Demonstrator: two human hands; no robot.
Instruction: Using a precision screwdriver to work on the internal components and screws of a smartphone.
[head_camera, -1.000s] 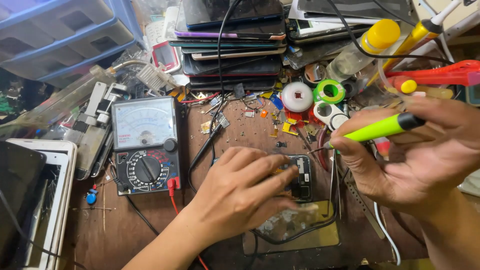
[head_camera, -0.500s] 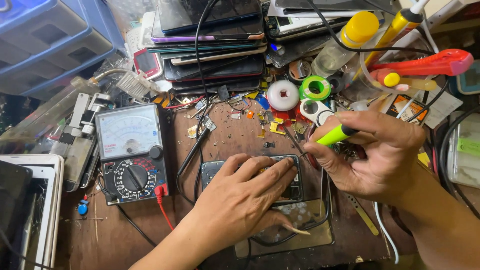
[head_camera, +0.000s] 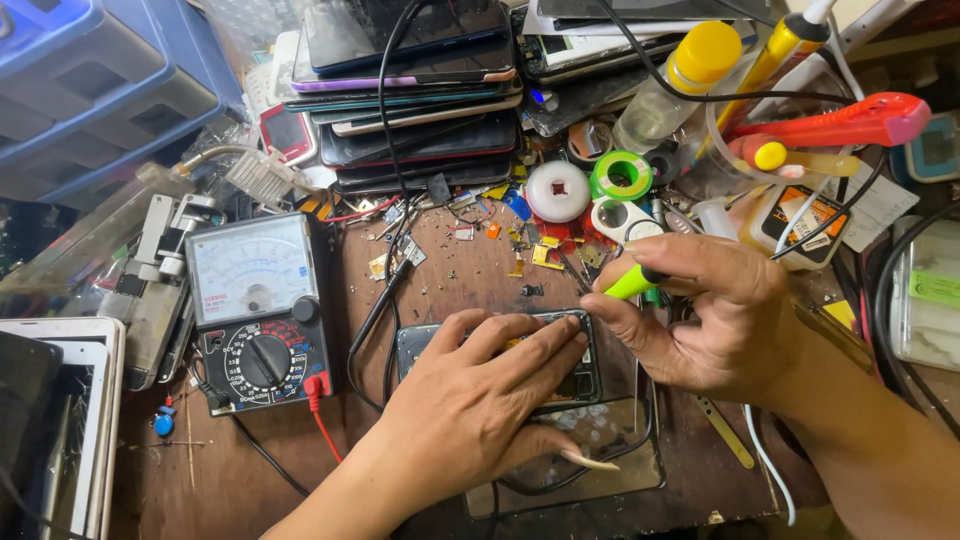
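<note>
Both hands were occupied over one opened dark smartphone with its back removed (head_camera: 585, 375), which lay flat on the brown wooden table (head_camera: 450, 270). The fingers of the left hand (head_camera: 470, 410) were spread flat across the phone, pressing it down. The fingers of the right hand (head_camera: 715, 315) were closed around a lime-green-handled pen-shaped tool (head_camera: 635, 283), its tip hidden at the phone's upper right corner. The step in hand was judged to be fine work at that corner; steady pressure and a small, controlled tip movement were called for next. A black analogue multimeter (head_camera: 260, 310) was seen to the left, stacked phones (head_camera: 420, 110) behind.
</note>
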